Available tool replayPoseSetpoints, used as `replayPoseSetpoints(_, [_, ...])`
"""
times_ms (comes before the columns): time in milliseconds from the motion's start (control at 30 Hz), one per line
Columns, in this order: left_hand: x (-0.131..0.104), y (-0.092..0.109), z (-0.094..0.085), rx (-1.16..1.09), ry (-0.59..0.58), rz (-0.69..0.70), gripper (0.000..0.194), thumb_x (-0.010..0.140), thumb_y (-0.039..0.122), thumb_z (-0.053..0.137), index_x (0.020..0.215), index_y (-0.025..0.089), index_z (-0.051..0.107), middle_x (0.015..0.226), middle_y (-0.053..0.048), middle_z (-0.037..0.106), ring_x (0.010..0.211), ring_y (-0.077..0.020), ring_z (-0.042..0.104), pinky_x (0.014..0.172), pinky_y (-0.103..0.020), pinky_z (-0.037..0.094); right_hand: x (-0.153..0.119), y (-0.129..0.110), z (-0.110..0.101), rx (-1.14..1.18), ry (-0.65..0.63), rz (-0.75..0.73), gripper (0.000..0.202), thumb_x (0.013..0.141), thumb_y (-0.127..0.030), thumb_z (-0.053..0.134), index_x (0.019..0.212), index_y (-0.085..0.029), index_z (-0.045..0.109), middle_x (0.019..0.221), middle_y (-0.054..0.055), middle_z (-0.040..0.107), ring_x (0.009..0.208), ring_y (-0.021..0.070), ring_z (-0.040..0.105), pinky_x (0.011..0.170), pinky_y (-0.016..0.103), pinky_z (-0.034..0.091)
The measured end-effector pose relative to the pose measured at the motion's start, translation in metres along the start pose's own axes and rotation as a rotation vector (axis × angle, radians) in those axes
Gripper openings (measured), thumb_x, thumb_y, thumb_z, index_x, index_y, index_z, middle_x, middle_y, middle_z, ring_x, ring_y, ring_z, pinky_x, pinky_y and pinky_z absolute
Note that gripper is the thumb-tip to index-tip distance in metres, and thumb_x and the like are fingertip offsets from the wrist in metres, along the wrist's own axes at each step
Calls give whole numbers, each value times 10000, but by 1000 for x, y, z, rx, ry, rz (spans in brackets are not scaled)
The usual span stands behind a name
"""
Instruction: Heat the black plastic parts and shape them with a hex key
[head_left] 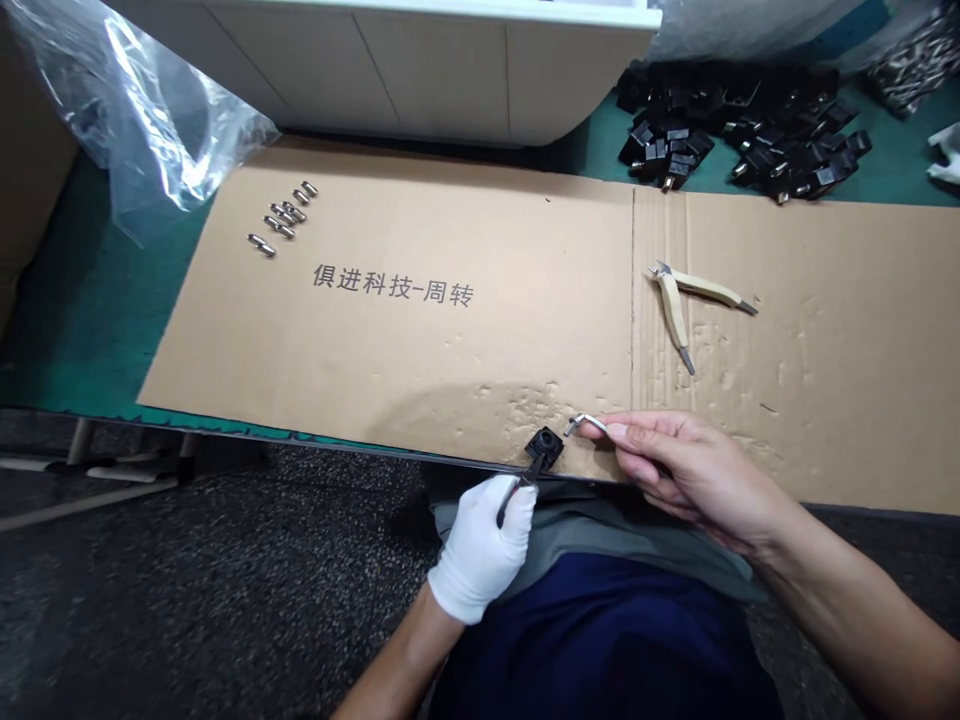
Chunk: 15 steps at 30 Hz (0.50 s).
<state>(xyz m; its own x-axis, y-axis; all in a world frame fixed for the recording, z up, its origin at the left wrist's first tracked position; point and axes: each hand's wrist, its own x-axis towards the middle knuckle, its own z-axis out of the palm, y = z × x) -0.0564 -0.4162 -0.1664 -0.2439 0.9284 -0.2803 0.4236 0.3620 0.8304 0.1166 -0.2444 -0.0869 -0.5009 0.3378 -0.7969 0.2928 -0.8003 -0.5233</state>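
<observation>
My left hand (484, 548), in a white glove, is closed at the front edge of the cardboard. Its fingers wrap round a slim black stem that runs to a square black plastic part (545, 447) with a round opening on top. My bare right hand (679, 460) pinches a bent silver metal tool (587, 422), which looks like a hex key. The tool's tip is just right of the black part, with a small gap between them. Whether a small screw sits on that tip is too small to tell.
Cream-handled nippers (679, 300) lie spread on the cardboard sheet (450, 350). Several small metal cylinders (283, 218) are at its left. Black plastic parts (750, 140) are piled at the back right. A pale bin (420, 75) and clear plastic bag (165, 120) border the back.
</observation>
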Motion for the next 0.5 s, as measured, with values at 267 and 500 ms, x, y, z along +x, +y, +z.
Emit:
replayPoseSetpoints(267, [1, -6, 4, -34, -7, -11, 436, 1043, 427, 381, 805, 176, 647, 723, -62, 682, 659, -176, 608, 650, -283, 439, -1, 8, -5, -131, 26, -178, 441, 963, -497, 683, 1239, -156, 728, 587, -62, 476, 434, 43, 271, 398, 175, 160])
replayPoseSetpoints(500, [0, -8, 5, -43, 18, 12, 411, 1031, 421, 403, 806, 179, 647, 746, -68, 691, 686, -189, 622, 668, -285, 454, 0, 27, -14, -238, -13, -447, 309, 1031, -431, 622, 1281, -290, 736, 679, -16, 635, 585, 90, 480, 544, 210, 379])
